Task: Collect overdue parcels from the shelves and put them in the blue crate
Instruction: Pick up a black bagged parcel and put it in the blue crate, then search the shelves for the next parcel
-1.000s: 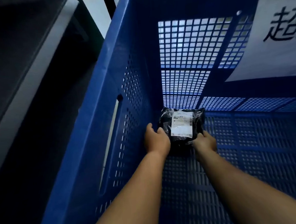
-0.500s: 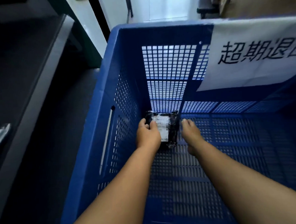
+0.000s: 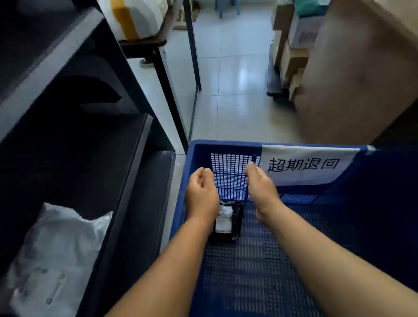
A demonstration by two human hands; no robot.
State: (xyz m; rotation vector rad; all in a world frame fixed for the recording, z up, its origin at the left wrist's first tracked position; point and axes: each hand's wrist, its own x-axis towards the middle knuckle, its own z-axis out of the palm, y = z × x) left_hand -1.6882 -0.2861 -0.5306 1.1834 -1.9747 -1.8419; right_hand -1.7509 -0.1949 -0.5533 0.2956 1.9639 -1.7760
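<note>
While shiny white floor tiles (image 3: 233, 79) stretch ahead, we see a holey blue crate (image 3: 226, 147).
Our left hand (image 3: 201, 195) and right hand (image 3: 261, 188) hang loose, holding nothing, above a crinkly black parcel (image 3: 228, 220).

1 small black parcel (image 3: 227, 220) with a white label lies flat on the perforated floor of the blue crate (image 3: 226, 145), near its left wall; white parcel (image 3: 51, 258) on the dark shelf (image 3: 131, 167)
</note>
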